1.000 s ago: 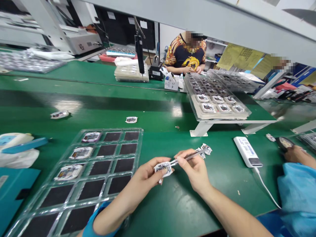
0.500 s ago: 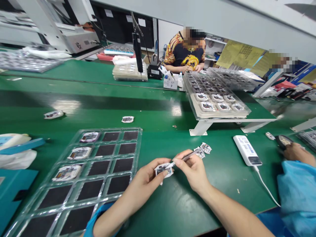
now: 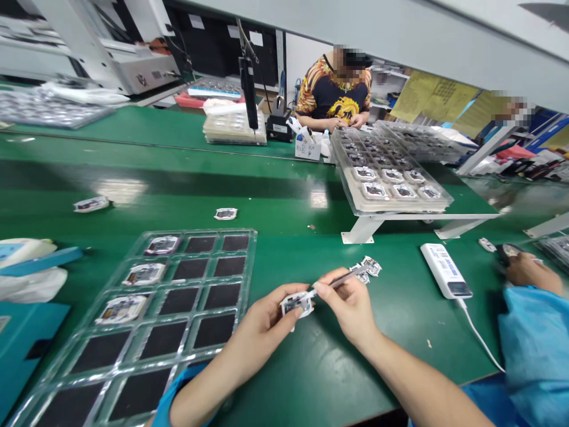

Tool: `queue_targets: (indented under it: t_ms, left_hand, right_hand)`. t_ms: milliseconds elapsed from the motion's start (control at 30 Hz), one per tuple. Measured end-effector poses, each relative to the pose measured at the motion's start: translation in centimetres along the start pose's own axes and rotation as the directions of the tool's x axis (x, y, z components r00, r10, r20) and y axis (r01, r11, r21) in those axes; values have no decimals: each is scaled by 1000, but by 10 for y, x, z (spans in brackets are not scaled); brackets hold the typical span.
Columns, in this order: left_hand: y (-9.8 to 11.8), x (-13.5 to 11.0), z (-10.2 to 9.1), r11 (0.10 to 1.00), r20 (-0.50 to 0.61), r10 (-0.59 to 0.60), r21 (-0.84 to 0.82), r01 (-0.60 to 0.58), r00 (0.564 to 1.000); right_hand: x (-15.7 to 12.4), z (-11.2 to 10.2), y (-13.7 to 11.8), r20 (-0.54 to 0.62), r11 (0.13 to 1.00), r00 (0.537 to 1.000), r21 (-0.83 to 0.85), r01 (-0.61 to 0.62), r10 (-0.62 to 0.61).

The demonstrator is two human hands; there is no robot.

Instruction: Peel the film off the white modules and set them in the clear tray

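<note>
Between the thumb and fingers of my left hand is a small white-framed electronic module, its inner parts facing up. My right hand pinches a pair of metal tweezers, whose tip end points at the module's right edge. Whether the tip touches it I cannot tell. Just beyond my right hand lie loose modules on the green bench. Left of my hands is a clear plastic tray with dark-bottomed pockets; several modules, such as one white-framed unit, sit in its left column.
A white power strip with a cable lies to the right, near a co-worker's hand. Stacked trays rest on a raised stand ahead. A hanging electric screwdriver and a seated person are across the bench.
The tweezers' tip has drawn back from over the module to its right edge. Two modules on the far green strip have shifted slightly left. My left hand keeps its hold.
</note>
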State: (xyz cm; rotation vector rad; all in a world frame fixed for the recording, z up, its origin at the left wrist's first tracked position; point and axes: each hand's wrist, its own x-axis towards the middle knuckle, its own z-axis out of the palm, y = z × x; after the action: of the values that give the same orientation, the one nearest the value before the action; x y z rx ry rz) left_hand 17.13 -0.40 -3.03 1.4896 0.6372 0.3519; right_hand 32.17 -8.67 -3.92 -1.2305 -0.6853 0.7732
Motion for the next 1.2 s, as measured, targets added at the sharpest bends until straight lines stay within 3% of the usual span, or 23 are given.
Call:
queue_targets:
  t_ms: [500, 933, 1200]
  left_hand:
    - [-3, -2, -1, 998, -16, 7, 64, -6, 1000]
    - [1, 0, 5, 994, -121, -55, -100, 43, 991]
    - [-2, -1, 9, 996, -160, -60, -82, 47, 985]
  right_hand:
    - [-3, -1, 2, 49, 996, 996, -53, 71, -69]
    - [-3, 3, -1, 30, 995, 996, -46, 88, -87]
    - [-5, 2, 2, 25, 996, 997, -56, 68, -67]
